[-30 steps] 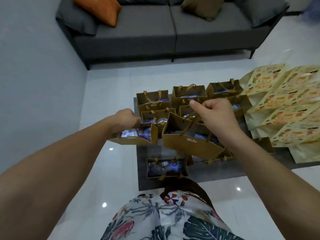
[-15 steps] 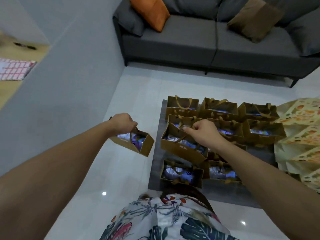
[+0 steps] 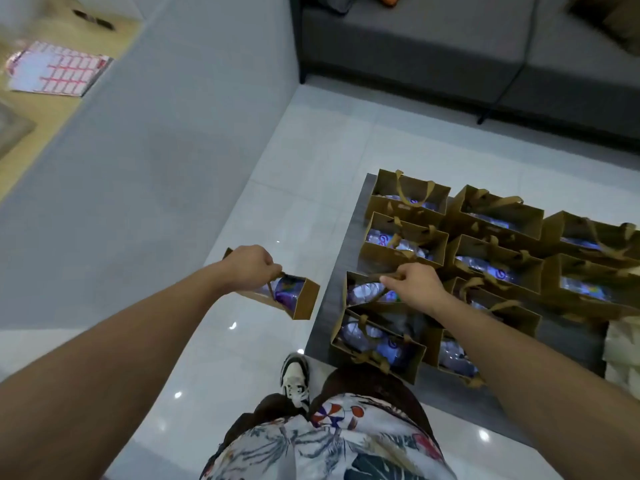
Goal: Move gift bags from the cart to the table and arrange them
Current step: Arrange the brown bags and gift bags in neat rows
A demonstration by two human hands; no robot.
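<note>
Several brown paper gift bags with ribbon handles stand in rows on a low grey cart at the right. My left hand grips the handle of one brown gift bag, which hangs over the white floor left of the cart. My right hand pinches the ribbon handle of a second gift bag at the cart's left edge, second from the front. Each bag holds shiny purple and white packets.
A grey sofa stands behind the cart. A grey wall panel runs along the left, and beyond it a wooden table bears a pink checked sheet. Pale yellow bags lie at the right edge. My shoe is on the floor.
The view has swung left and down. Both hands dropped lower with their bags; the left bag now hangs clear of the cart over the floor.
</note>
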